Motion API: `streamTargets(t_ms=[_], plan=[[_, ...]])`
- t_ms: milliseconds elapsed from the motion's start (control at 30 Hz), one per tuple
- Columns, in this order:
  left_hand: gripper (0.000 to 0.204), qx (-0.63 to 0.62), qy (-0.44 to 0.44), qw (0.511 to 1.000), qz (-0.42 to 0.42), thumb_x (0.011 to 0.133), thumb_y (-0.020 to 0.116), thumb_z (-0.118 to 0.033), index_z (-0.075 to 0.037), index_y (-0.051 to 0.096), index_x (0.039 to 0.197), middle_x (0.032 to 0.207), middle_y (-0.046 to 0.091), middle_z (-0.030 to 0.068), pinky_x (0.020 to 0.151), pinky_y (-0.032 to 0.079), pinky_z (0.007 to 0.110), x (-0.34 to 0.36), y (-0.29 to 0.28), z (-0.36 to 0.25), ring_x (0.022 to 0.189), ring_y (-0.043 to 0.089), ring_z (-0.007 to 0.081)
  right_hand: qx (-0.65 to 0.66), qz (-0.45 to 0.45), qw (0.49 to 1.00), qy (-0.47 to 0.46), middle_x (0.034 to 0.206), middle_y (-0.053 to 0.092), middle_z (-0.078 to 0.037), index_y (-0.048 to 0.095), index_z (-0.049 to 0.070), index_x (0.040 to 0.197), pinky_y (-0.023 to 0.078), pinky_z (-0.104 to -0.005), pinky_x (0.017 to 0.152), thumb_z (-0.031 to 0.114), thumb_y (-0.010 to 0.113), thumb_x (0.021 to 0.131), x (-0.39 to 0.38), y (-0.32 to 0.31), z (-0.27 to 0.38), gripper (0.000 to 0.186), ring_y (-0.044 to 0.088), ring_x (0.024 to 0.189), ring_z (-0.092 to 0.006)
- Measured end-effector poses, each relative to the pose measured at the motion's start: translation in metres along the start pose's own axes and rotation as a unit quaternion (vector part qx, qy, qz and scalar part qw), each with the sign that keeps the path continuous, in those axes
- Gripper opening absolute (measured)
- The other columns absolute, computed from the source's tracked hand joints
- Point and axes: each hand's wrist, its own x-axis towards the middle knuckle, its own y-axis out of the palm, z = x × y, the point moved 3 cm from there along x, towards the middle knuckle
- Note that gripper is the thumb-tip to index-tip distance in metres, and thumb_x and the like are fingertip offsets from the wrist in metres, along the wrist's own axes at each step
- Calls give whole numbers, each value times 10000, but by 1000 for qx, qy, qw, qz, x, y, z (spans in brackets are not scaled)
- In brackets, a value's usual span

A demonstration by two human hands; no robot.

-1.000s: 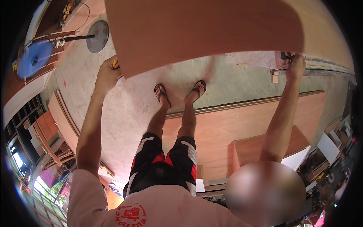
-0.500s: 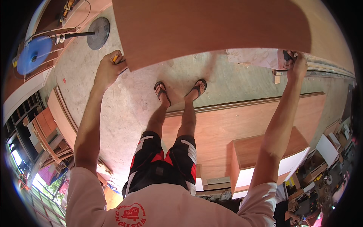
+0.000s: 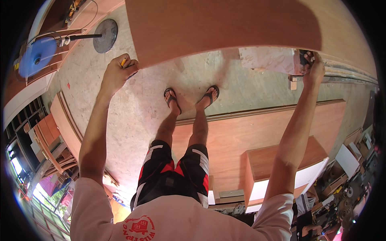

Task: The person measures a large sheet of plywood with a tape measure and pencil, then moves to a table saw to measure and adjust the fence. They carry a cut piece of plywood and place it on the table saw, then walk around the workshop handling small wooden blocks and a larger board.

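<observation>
A large reddish-brown plywood panel (image 3: 225, 28) spans the upper middle, its near edge curving between my hands. At its near left corner, my left hand (image 3: 116, 75) is closed, fingertips at the edge. A yellow pencil-like stick (image 3: 123, 62) pokes out between the fingers of that hand. My right hand (image 3: 314, 70) has its fingers curled at the panel's near right corner; their exact grip is partly hidden. Just beside these fingers lies a pale pinkish sheet (image 3: 267, 59) with a dark end, below the panel's edge.
A blurred blue fan (image 3: 39, 56) with a round dark base (image 3: 105, 36) lies at the far left. Behind my legs lies a broad wooden panel (image 3: 229, 136) carrying a wood-and-white box (image 3: 285, 160). Stacked boards (image 3: 345, 72) stand at right. Leaning panels (image 3: 64, 116) are at left.
The panel's near edge has shifted slightly farther away, and its right corner has moved left. My left hand has moved a little right, my right hand slightly left.
</observation>
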Motion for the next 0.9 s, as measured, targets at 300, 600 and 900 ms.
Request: streamTargets(t_ms=[300, 600, 900], plan=[[415, 33, -16, 999, -16, 905, 724, -28, -83, 344, 747, 770, 636, 41, 580, 383, 237, -4, 1, -9, 714, 483, 54, -9, -6, 1000, -8, 916, 692, 25, 722, 96, 1107, 329, -222, 655, 253, 686, 956, -6, 2, 3, 221, 629, 806, -60], [412, 21, -28, 999, -21, 904, 700, 1, -83, 335, 730, 803, 671, 65, 589, 412, 243, -7, 2, -11, 718, 504, 59, 1, 0, 1000, 3, 902, 690, 38, 720, 101, 1113, 320, -214, 656, 262, 685, 958, -6, 4, 2, 226, 629, 789, -47], [349, 60, -13, 998, -24, 906, 715, -60, -48, 405, 746, 825, 715, 51, 590, 432, 248, -4, -1, -1, 710, 536, 55, -15, -1, 1000, 4, 894, 686, 46, 719, 119, 1090, 318, -222, 664, 279, 675, 965, -10, 4, 6, 208, 618, 813, -47]])
